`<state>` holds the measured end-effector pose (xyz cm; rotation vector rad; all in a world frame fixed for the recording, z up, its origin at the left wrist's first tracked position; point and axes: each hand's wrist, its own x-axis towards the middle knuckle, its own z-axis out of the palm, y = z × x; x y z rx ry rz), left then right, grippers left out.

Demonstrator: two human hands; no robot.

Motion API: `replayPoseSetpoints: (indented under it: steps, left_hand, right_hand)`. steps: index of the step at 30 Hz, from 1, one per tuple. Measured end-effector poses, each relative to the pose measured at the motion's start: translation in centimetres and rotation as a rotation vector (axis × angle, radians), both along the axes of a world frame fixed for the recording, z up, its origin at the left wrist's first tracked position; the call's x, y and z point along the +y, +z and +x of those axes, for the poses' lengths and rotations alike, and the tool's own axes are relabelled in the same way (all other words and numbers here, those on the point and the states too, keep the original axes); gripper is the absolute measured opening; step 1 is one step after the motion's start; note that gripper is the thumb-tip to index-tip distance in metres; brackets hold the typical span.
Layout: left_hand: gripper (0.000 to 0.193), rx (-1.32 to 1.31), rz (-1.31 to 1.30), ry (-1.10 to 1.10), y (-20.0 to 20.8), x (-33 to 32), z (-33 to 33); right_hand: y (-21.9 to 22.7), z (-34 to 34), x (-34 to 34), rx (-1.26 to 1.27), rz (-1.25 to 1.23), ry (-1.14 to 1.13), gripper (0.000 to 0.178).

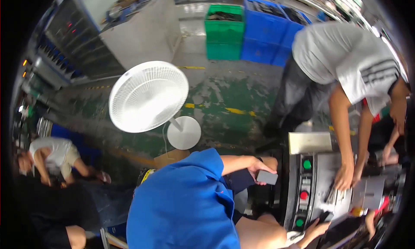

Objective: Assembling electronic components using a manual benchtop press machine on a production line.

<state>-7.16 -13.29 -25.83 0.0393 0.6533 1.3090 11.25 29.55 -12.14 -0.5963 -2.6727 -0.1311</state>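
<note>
My left hand [263, 166] is closed around a small flat grey rectangular block [267, 177], held out ahead of my blue sleeve. Farther right and nearer the lower edge, my right hand [316, 230] grips a dark flat piece [326, 216] whose kind I cannot make out. That hand is by the front of a machine with a black control panel [302, 179], carrying green and red buttons. Across the machine, a co-worker's hands [344, 176] are on narrow metal parts [331, 194] lying on its metal top [322, 173].
A white pedestal fan [149, 96] stands on the green floor. Stacked green [223, 46] and blue crates [262, 46] are at the back. A person in a light grey shirt [341, 50] leans over the machine from the right. Another person [52, 158] is at the far left.
</note>
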Motion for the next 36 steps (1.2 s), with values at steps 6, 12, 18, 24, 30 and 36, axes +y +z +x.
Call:
replayPoseSetpoints:
  steps: [6, 12, 18, 24, 30, 36]
  left_hand:
    - [0.052, -0.03, 0.095, 0.036, -1.3, -3.1, -1.2]
    - [0.056, 0.098, 0.177, 0.04, 0.6, -1.2, 0.4]
    - [0.06, 0.18, 0.08, -0.018, 0.5, 1.4, 2.6]
    - [0.054, 0.297, 0.049, -0.113, 1.6, 2.8, 4.3]
    - [0.049, 0.22, 0.107, -0.266, 0.2, 3.5, 4.4]
    - [0.045, 0.278, -0.031, -0.187, 0.4, 3.4, 6.1]
  right_hand:
    - [2.8, -4.6, -5.9, -0.068, -0.025, 0.029, 0.072]
    - [3.6, -3.6, -6.6, 0.012, -0.082, -0.098, 0.07]
    - [3.4, -3.0, -6.6, 0.007, -0.092, -0.096, 0.071]
    - [3.5, -3.6, -6.6, 0.025, -0.111, -0.074, 0.072]
    - [2.4, -3.2, -6.0, 0.031, -0.098, -0.036, 0.074]
    - [3.1, -3.8, -5.9, 0.034, -0.124, -0.02, 0.075]
